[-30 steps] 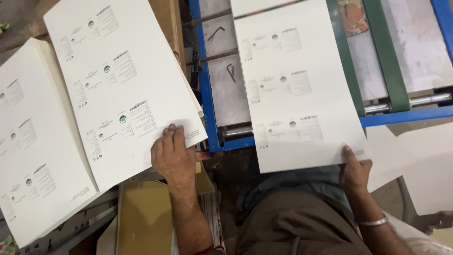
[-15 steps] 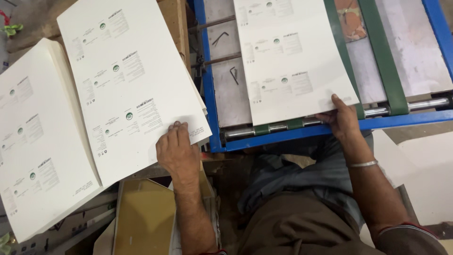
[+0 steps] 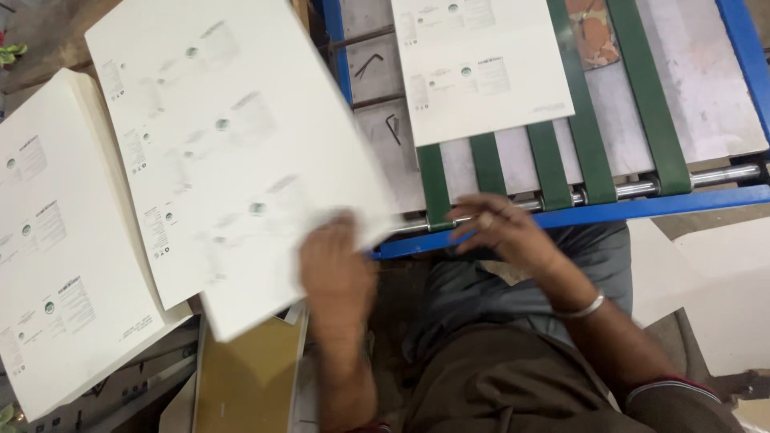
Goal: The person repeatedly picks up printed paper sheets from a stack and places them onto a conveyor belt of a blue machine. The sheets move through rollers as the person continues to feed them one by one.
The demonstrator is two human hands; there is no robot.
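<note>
Gripping the near edge of a large printed white sheet (image 3: 241, 160), the left hand (image 3: 337, 269) is carrying it tilted and blurred above the stack of printed sheets (image 3: 56, 265) lying at the person's left. The fingers are closing on the sheet's lower right corner, which keeps the printed face up and lets the wide card swing flat rather than fold. The stack is sitting squared on a surface beside the machine, within easy arm's reach, its top sheet showing the same small green-dotted label prints.

Right hand (image 3: 497, 228) is hovering empty, its fingers loosely spread just over the blue frame rail (image 3: 642, 210) at the near end of the feed table; it is holding nothing and a metal bangle (image 3: 584, 307) is circling the wrist. Just beyond it, another printed sheet (image 3: 481, 68) is lying flat on the green conveyor belts (image 3: 593, 120), apart from the fingers, squared with the belts so they can carry it straight. A steel roller (image 3: 706, 178) is running across the belts' near end, just behind the blue rail. Two hex keys (image 3: 381, 96) are resting on the grey metal plate left of the belts, clear of the sheet's path. A brownish-yellow board (image 3: 241, 377) is leaning below the held sheet, near the person's knees.
</note>
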